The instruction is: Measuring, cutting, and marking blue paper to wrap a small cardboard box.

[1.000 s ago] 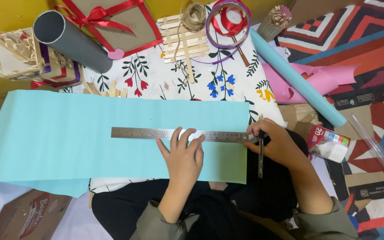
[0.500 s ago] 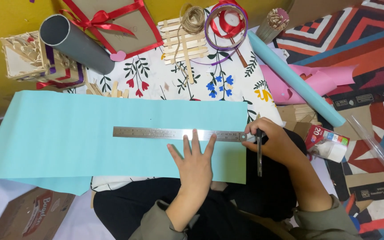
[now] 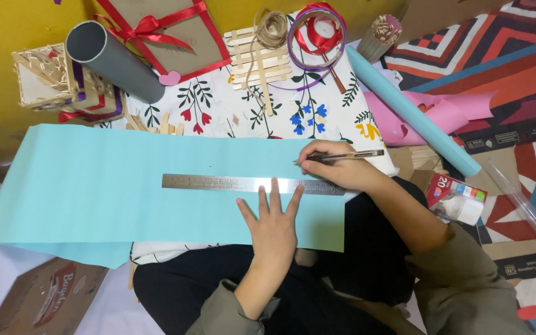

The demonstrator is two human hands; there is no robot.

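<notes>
one wide light-blue paper sheet [image 3: 107,180]

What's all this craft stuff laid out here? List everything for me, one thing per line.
paper sheet: one, light blue, spread across the middle
metal ruler: one, silver, lying on the sheet
pen: one, dark, above the ruler's right end
grey tube: one, top left
gift box: one, brown with red ribbon, top
stick raft: one, pale wood, top centre
twine ball: one, tan, on the raft
ribbon spool: one, red and purple, top
paper roll: one, light blue, right
pink paper: one, under the roll
glue bottle: one, white, right
left hand: flat on the sheet, fingertips on the ruler
right hand: holding the pen
</notes>
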